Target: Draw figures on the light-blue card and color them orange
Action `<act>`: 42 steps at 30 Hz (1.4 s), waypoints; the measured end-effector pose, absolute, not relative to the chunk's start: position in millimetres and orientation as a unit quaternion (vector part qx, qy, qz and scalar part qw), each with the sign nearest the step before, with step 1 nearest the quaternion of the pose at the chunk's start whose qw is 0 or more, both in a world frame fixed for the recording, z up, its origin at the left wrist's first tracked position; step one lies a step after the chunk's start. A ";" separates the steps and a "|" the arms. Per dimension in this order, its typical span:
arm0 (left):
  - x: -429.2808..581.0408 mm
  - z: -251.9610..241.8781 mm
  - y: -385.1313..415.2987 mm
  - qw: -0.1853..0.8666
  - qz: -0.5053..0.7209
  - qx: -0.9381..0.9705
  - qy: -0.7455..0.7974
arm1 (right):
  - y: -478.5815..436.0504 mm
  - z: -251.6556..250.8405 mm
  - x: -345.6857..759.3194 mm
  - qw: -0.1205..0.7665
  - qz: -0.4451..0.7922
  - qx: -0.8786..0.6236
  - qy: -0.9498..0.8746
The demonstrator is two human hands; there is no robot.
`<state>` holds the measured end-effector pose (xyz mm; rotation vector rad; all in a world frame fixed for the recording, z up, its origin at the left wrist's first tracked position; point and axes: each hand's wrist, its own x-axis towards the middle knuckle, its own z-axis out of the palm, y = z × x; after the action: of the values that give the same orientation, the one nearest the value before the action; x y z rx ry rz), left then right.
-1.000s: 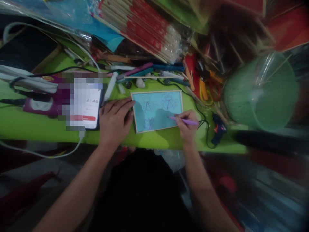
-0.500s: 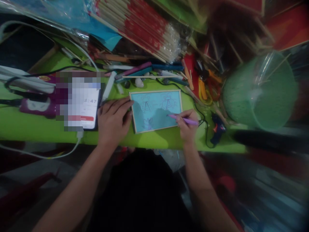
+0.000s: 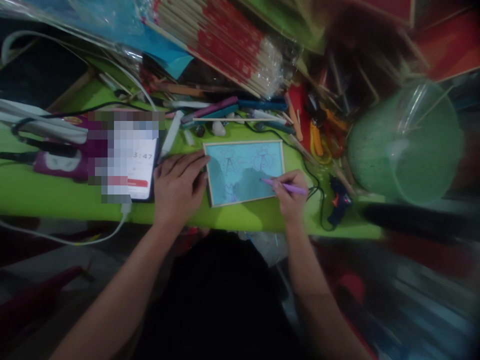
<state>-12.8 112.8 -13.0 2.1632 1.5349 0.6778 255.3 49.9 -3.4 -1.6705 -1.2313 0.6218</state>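
Note:
A small light-blue board (image 3: 243,165) with a pale wooden frame lies on the green table (image 3: 45,197), with faint line drawings on it. My right hand (image 3: 290,197) is closed around a purple pen (image 3: 287,187), whose tip touches the board's right half. My left hand (image 3: 179,187) rests flat at the board's left edge, fingers stretched out and touching the frame.
A phone (image 3: 140,167) with a lit screen lies left of my left hand, a white cable below it. Markers, sticks and a packet of red-and-white sticks (image 3: 225,45) crowd the back. A green tub (image 3: 407,142) stands at the right, a blue glue gun (image 3: 337,202) beside my right hand.
The pen tip shifts slightly over the board's right half. My left hand stays at the left edge. The view wobbles a little.

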 end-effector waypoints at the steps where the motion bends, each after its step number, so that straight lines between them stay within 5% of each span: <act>1: -13.0 -13.2 112.8 0.200 0.242 0.775 0.548 | 49.9 -3.4 255.4 0.467 0.256 -0.680 -0.504; 42: -14.6 -16.0 113.7 0.182 0.246 0.786 0.538 | 46.3 -10.9 257.9 0.512 0.253 -0.670 -0.475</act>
<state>-14.6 113.7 -16.0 2.2174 1.5184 0.6943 257.9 46.3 -10.9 -1.6109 -1.1428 0.6086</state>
